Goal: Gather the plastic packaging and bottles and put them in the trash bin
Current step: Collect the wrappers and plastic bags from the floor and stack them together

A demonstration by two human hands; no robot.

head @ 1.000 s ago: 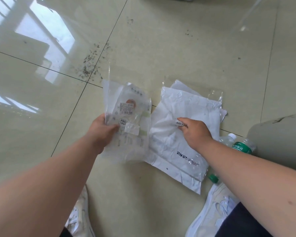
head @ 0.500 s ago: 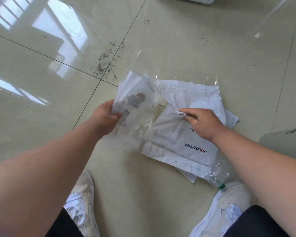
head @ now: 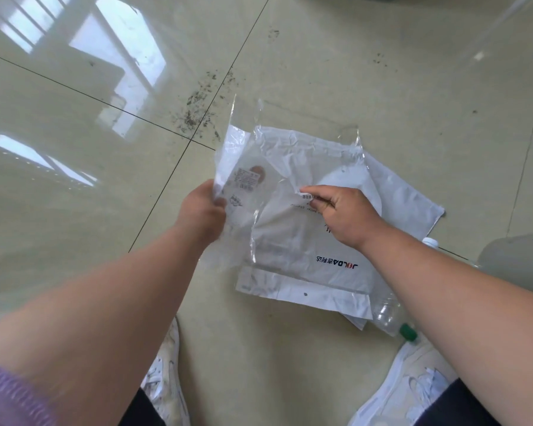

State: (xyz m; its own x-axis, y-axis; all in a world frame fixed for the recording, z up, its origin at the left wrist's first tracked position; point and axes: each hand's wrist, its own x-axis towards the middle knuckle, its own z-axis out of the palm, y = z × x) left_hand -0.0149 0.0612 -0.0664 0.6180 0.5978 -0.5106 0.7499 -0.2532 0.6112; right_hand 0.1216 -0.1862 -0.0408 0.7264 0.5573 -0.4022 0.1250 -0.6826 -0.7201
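Observation:
My left hand [head: 202, 210] grips a clear plastic bag [head: 243, 176] with a barcode label, held up over the floor. My right hand [head: 342, 210] pinches the middle of a white plastic bag [head: 314, 241] printed with dark lettering, which lies on the tiles with other white and clear bags [head: 406, 198] under it. A clear bottle with a green cap [head: 391, 318] lies partly under the bags by my right shoe. A white bottle cap [head: 430, 241] shows just beyond my right forearm. The grey trash bin [head: 517, 256] edge is at the right.
Glossy beige floor tiles carry a patch of dark crumbs [head: 200, 109] beyond the bags. My white shoes [head: 163, 379] stand at the bottom of the view, the right shoe [head: 413, 382] close to the bottle.
My left hand has swung its clear bag rightward so it overlaps the white bag. The right hand has stayed pinched on the white bag; the view shifted slightly.

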